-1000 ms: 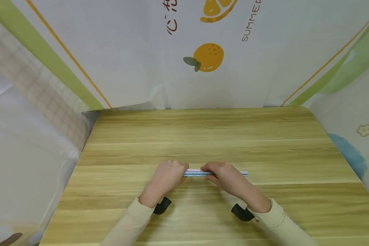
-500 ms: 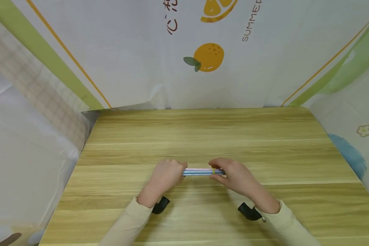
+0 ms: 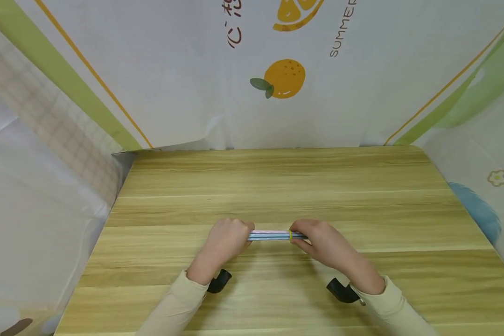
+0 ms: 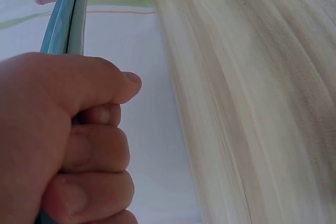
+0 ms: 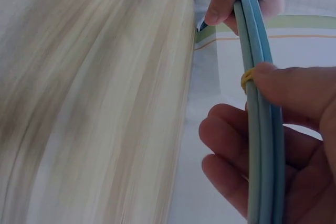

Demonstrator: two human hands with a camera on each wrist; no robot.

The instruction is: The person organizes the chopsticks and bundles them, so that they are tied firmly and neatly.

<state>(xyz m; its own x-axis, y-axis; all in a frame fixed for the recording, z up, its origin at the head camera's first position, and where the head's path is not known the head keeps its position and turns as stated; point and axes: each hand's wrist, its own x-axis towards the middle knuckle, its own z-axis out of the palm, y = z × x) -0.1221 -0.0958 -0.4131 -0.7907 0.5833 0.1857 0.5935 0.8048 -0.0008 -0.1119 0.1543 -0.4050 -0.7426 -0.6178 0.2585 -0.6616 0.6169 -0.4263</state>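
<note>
Straw bundle (image 3: 270, 235) lying crosswise, left hand (image 3: 226, 242), right hand (image 3: 324, 241) gripping ends

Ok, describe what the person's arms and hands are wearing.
Both arms wear pale cream long sleeves that end at the wrists. The left hand and right hand are bare, with no gloves or rings visible. A black curved mount sits under each wrist, left and right.

Both forearms, in cream sleeves, reach forward and angle inward so the hands sit near each other but apart. The left hand (image 3: 227, 240) is a closed fist, its fingers curled tight with the thumb laid over them. The right hand (image 3: 325, 242) has looser curled fingers, its thumb pressing from above.
</note>
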